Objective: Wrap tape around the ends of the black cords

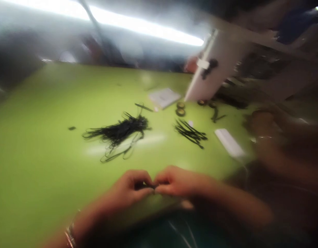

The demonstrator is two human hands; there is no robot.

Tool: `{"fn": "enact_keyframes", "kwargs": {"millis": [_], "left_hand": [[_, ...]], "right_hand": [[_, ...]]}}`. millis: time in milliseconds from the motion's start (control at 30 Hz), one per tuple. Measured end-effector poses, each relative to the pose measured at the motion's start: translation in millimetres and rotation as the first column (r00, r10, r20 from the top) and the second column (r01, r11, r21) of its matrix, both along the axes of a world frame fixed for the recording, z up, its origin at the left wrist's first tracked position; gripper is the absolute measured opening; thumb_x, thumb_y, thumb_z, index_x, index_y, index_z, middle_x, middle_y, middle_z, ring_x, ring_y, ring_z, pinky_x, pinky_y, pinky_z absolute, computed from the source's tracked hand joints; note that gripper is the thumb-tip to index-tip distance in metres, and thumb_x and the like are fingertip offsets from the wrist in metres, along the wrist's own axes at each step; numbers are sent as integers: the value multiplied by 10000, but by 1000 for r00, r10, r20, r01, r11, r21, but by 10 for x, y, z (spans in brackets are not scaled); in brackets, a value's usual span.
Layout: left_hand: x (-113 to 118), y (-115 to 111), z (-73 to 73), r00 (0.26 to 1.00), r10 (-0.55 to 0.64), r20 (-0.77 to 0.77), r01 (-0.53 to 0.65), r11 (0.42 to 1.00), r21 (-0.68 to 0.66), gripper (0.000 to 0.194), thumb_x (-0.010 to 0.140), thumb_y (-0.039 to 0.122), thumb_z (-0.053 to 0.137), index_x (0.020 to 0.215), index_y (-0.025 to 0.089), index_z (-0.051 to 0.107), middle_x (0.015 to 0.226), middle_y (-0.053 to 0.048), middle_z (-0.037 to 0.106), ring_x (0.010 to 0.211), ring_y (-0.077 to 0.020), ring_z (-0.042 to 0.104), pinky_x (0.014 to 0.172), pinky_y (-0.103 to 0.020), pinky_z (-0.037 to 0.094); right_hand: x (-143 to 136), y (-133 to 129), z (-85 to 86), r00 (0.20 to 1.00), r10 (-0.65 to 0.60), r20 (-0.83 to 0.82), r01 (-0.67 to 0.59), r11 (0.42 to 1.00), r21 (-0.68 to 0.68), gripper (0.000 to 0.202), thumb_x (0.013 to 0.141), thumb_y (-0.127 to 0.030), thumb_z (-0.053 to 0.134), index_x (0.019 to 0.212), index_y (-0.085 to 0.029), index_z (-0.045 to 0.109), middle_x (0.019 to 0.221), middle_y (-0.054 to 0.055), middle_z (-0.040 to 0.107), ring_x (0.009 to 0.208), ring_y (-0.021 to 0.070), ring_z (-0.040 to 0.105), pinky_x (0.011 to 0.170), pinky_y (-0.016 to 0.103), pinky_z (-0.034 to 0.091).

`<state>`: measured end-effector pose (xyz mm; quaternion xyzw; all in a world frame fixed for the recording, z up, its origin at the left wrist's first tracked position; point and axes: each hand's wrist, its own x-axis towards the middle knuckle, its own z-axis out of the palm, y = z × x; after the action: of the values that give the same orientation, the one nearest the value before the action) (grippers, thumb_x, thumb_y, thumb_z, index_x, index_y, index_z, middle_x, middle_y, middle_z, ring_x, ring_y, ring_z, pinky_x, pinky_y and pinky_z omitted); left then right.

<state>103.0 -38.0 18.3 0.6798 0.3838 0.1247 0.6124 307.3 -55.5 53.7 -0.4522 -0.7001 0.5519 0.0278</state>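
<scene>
In the head view, the left hand [134,186] and right hand [177,182] meet at the fingertips, each nearly closed, thumb against fingers, pinching one small dark piece [144,186] between them; blur hides its shape.

Ahead of the left hand lies one tangled heap of black cords [120,131], loose loops trailing toward that hand. Beyond the heap is one thin strip [143,107]; farther left, one dark scrap [72,128].

Ahead of the right hand is a loose group of black straps [191,132], too overlapped to count, with a pale bit [190,123] at its far edge. Past them are two rolls [180,112] close together, two more farther right, and one white pad [164,97], whose faint marks cannot be read.

Right of the straps lies one white box [229,143] with a cable. Far beyond the right hand, one tilted panel [208,72], carrying a white tag [202,64], blocks the view behind it. Another person's arm [267,148] is right of the box, well apart from the right hand.
</scene>
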Motion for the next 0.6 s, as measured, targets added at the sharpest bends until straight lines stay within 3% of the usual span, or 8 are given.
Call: {"fn": "enact_keyframes", "kwargs": {"millis": [167,367,500,600], "left_hand": [[50,-212,25,994,-103,-47,103,995,12,152,768,329,634,829,203,695,774,-7,672,705,-154,577,613,-233,426],[82,-555,198,958,-287,-23,287,958,-22,104,691,315,685,783,344,725,673,29,654,555,-160,541,455,-270,360],[43,-657,315,961,-276,9,276,961,-20,196,676,338,708,851,424,723,632,32,645,505,-177,541,440,-295,357],[-40,-684,387,980,-195,35,194,981,27,162,665,293,715,792,392,730,580,20,629,516,-186,556,455,-293,357]], "right_hand": [[115,-310,23,1000,-15,-15,17,996,91,220,835,-215,549,620,-174,528,573,-65,465,527,63,394,481,196,262],[294,-695,-98,984,177,20,-178,972,155,221,806,-307,592,596,-238,601,530,-30,494,475,106,457,426,250,281],[345,-820,-254,983,176,53,-183,951,249,205,791,-333,583,600,-290,643,494,-2,529,430,138,499,364,269,283],[444,-911,-232,990,131,45,-139,919,368,138,787,-392,586,717,-344,695,528,12,585,456,161,562,361,269,337]]}}
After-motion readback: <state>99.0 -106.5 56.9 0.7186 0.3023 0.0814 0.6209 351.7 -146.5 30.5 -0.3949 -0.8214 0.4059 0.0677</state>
